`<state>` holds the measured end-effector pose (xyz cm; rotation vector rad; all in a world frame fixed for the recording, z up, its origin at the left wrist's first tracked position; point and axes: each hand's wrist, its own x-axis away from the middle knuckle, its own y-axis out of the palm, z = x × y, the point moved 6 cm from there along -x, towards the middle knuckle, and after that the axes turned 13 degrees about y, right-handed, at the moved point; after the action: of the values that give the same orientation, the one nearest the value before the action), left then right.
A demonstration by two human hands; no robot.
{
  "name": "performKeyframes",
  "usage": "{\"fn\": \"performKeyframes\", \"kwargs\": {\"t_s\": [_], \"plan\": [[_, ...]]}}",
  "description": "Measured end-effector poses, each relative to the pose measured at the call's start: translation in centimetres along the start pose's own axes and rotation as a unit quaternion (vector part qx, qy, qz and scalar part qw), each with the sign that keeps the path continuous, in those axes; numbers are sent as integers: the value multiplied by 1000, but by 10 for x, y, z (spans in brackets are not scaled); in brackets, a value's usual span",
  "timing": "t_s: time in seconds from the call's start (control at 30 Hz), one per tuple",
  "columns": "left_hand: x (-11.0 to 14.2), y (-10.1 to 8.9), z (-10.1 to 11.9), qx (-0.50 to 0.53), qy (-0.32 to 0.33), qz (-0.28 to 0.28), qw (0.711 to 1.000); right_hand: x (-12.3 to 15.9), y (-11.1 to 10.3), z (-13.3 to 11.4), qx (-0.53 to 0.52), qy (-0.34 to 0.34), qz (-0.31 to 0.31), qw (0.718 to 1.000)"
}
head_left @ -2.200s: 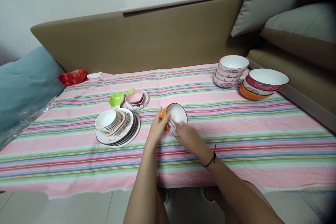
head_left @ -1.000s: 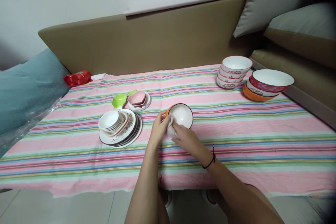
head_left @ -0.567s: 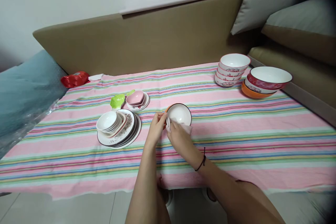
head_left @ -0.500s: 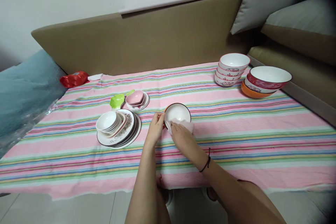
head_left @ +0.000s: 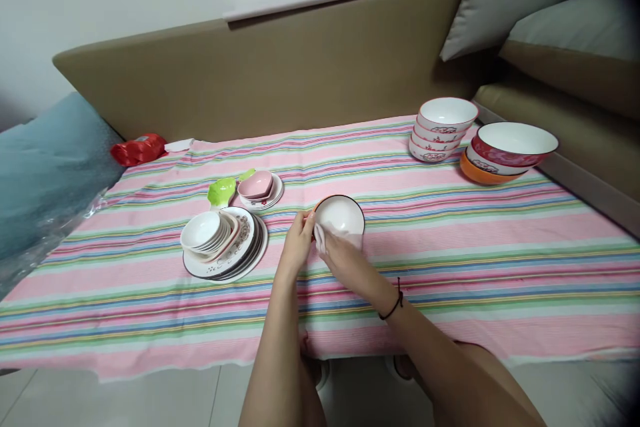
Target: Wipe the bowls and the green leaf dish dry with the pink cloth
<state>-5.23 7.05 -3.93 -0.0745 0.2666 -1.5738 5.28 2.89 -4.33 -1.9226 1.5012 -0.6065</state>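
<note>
A bowl [head_left: 343, 213] with a white inside, a dark rim and a bit of orange on its outer side sits in front of me. My left hand [head_left: 299, 237] grips its left edge, thumb near the rim. In my right hand [head_left: 345, 260] is a pale cloth [head_left: 320, 238], pressed at the bowl's near-left rim, with some of it spread along the near side. The right fingertips are partly hidden by the cloth. Left of the hands stands a pile of small white bowls [head_left: 201, 230] on patterned plates [head_left: 245, 237].
A striped tablecloth [head_left: 400, 213] covers the surface. Behind the plates lie a green leaf-shaped dish [head_left: 221, 192] and a pink bowl [head_left: 256, 185] on small plates. Stacked bowls [head_left: 443, 137] and larger bowls [head_left: 515, 140] stand back right. A red shiny bundle [head_left: 139, 149] lies far left.
My right hand has shifted slightly with the cloth, which now bunches at the bowl's near-left rim. My left hand keeps its grip. The view has tilted slightly.
</note>
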Motion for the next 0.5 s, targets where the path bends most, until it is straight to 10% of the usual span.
{"fn": "performKeyframes", "kwargs": {"t_s": [0.23, 0.5], "plan": [[-1, 5, 1, 30, 3, -5, 1000, 6, 6, 27, 246, 74, 46, 965], [-1, 15, 13, 19, 18, -8, 1000, -2, -19, -4, 39, 97, 20, 994]]}}
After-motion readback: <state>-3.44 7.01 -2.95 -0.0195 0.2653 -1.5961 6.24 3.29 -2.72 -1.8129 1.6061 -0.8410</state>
